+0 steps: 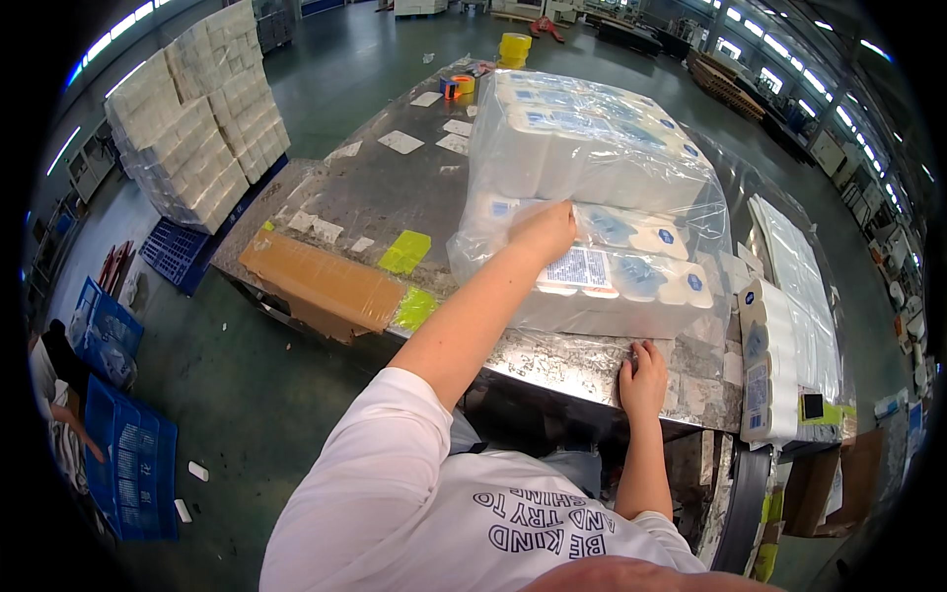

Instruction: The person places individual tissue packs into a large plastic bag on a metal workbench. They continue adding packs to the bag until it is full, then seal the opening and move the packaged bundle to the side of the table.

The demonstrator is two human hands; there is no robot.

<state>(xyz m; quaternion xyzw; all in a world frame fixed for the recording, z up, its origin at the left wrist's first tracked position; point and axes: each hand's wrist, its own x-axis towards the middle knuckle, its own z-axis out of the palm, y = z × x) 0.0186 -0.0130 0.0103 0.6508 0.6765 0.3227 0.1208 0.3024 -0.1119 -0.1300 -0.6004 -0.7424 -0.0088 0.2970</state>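
A large clear plastic bag (pixel 592 183) covers several packs of white paper rolls on the metal worktable (pixel 340 197). The far packs (pixel 582 148) are stacked higher; the nearer packs (pixel 631 281) lie lower. My left hand (pixel 545 229) reaches across to the bag's left part and is closed on the film above the lower packs, its fingertips hidden. My right hand (pixel 644 380) lies on the table's near edge, in front of the bag, fingers apart and holding nothing. To its right stands a separate long pack of paper rolls (pixel 769 360), next to a pile of flat plastic bags (pixel 801 296).
A cardboard piece (pixel 321 281) lines the table's left edge, near yellow-green tape (pixel 404 253). Tape rolls (pixel 459 86) sit at the far end. Wrapped packs (pixel 202 123) stand on a blue pallet (pixel 178 252). At left are blue crates (pixel 131 454) and a person's arm (pixel 77 426).
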